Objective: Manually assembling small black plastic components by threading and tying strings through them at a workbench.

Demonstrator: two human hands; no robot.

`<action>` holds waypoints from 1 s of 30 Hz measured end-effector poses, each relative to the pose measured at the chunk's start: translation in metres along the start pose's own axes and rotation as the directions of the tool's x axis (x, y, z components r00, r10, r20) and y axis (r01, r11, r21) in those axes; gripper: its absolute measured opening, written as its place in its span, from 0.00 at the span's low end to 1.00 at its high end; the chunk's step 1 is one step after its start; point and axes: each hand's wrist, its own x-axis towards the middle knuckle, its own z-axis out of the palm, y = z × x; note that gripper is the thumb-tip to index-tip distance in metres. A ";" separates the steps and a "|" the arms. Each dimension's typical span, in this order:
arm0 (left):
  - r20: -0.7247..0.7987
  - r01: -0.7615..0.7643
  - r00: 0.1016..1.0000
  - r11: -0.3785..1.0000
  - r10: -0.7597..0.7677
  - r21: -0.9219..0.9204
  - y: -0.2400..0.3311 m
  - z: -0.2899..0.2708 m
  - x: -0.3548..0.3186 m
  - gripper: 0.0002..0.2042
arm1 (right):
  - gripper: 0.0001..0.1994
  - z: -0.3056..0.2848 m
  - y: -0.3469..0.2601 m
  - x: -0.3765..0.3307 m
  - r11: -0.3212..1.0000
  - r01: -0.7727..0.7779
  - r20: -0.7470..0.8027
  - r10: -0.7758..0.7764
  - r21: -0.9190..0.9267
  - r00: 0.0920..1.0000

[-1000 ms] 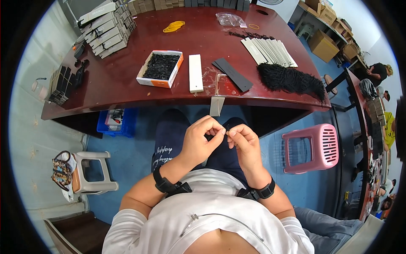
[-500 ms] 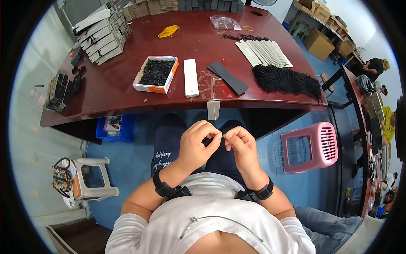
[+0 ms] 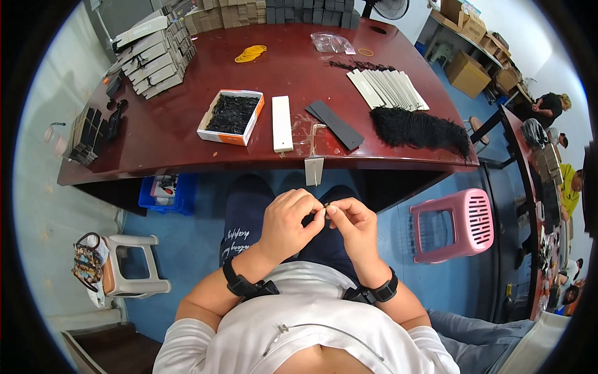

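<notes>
Above my lap, my left hand point(image 3: 289, 219) and my right hand point(image 3: 353, 225) meet with thumb and forefinger pinched. A tiny dark bit shows between the fingertips, too small to name. Just beyond them, a pale card tag point(image 3: 314, 171) hangs at the table's front edge below a bent wire point(image 3: 314, 138). On the table behind it lie a white card strip point(image 3: 281, 124) and overlapping dark grey strips point(image 3: 336, 126). To their left stands an open box point(image 3: 250, 129) of small black pieces point(image 3: 232, 114).
A bundle of black cords point(image 3: 420, 129) and fanned pale cards point(image 3: 387, 88) lie on the table's right. Stacked cards point(image 3: 152, 59) rise at the far left. A pink stool point(image 3: 458, 227) stands right, a white stool point(image 3: 140, 265) left. People work at the right.
Both hands stay pinched together and have shifted slightly, the fingertips lower in the picture. The whole view has tilted a little, so the table sits lower.
</notes>
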 end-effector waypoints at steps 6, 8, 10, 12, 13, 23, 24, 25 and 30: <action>-0.009 0.039 0.999 0.998 -0.040 -0.043 0.000 -0.001 0.000 0.06 | 0.04 -0.002 0.000 0.000 0.995 0.039 -0.022 -0.041 -0.088 0.999; -0.016 0.035 0.999 0.998 -0.035 -0.048 0.000 0.000 0.000 0.06 | 0.03 -0.003 0.002 0.000 0.990 0.063 -0.020 -0.066 -0.126 0.998; -0.017 0.010 1.000 0.999 -0.011 -0.039 -0.001 0.000 -0.001 0.06 | 0.02 -0.002 0.002 -0.001 0.984 0.067 -0.024 -0.071 -0.163 0.997; -0.018 0.009 1.000 0.999 -0.010 -0.035 0.000 -0.001 0.000 0.06 | 0.03 -0.002 0.003 0.000 0.975 0.097 -0.023 -0.104 -0.200 0.994; -0.016 0.003 1.000 0.999 -0.004 -0.036 0.000 0.000 0.000 0.06 | 0.03 -0.002 0.003 0.001 0.962 0.129 -0.025 -0.139 -0.239 0.990; 0.202 0.300 0.953 0.813 -0.227 -0.499 -0.011 -0.001 -0.007 0.00 | 0.05 -0.003 0.000 0.003 0.997 0.071 -0.006 -0.071 0.018 0.997; 0.240 0.349 0.937 0.721 -0.255 -0.599 -0.017 -0.001 -0.009 0.01 | 0.05 -0.005 -0.001 0.003 0.996 0.041 0.045 -0.045 0.074 0.998; 0.331 0.454 0.890 0.546 -0.313 -0.704 -0.019 -0.002 -0.011 0.03 | 0.05 -0.007 -0.001 0.002 0.992 0.008 0.094 -0.020 0.129 0.995; 0.447 0.495 0.868 0.295 -0.216 -0.818 -0.015 -0.001 -0.008 0.07 | 0.05 -0.009 0.000 0.000 0.979 -0.081 0.224 0.038 0.188 0.974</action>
